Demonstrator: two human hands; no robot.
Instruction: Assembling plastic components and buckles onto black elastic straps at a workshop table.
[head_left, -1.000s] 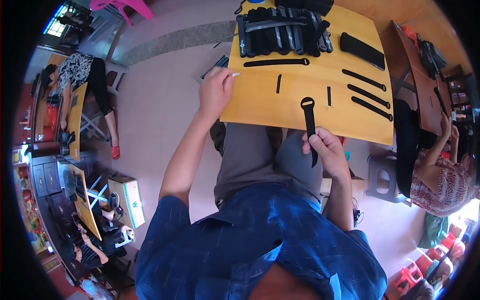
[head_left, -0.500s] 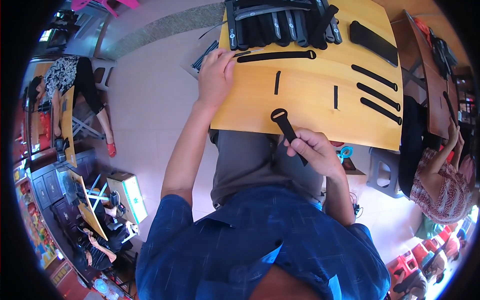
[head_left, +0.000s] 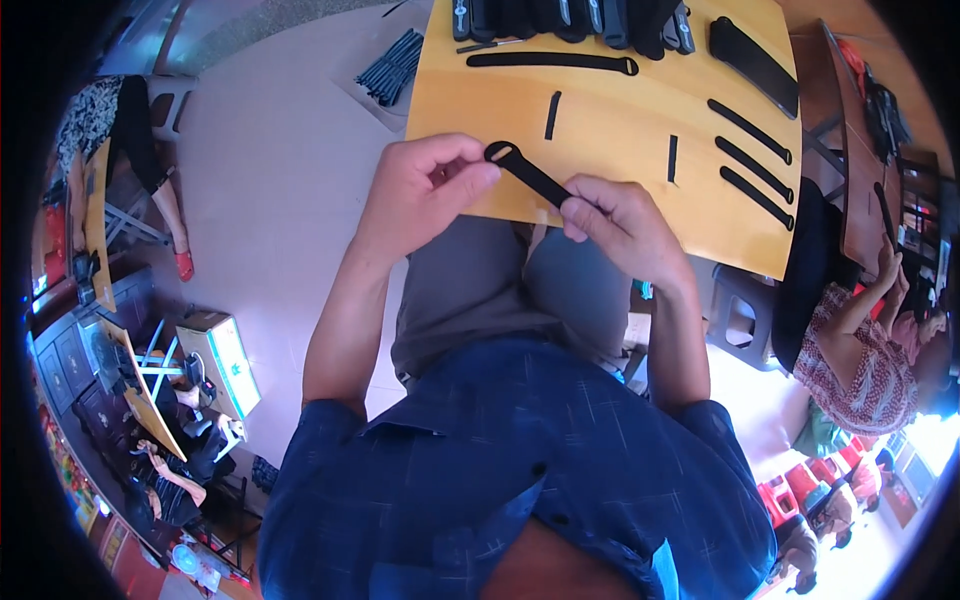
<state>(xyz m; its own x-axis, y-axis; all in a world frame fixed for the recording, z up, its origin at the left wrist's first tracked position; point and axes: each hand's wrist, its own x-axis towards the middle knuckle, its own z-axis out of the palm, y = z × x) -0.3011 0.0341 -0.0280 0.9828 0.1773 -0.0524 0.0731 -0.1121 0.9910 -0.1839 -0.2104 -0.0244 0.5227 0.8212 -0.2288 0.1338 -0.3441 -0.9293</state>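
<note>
A black strap (head_left: pixel 537 181) with a slotted, rounded end is stretched between my two hands, just above the near edge of the wooden table (head_left: pixel 470 120). My right hand (head_left: pixel 625 225) pinches its plain end between thumb and fingers. At the slotted end, the thumb and fingers of my left hand (head_left: pixel 425 190) close on the strap's rim. Another black strap (head_left: pixel 550 62) lies flat farther back. Two short black strips (head_left: pixel 553 115) are on the tabletop, and three similar straps (head_left: pixel 750 132) lie at the right. Beside the pile rests a thin pointed tool (head_left: pixel 490 46).
Bundled dark straps (head_left: pixel 575 22) are heaped at the table's far edge. A flat dark case-like object (head_left: pixel 755 65) sits back right. Left of the table is a box of dark green strips (head_left: pixel 388 68). A person in a patterned top (head_left: pixel 860 360) works at the right.
My left hand has left the thin tool on the table and come back to the strap's slotted end. My right hand has lifted the strap slightly, and the view has shifted.
</note>
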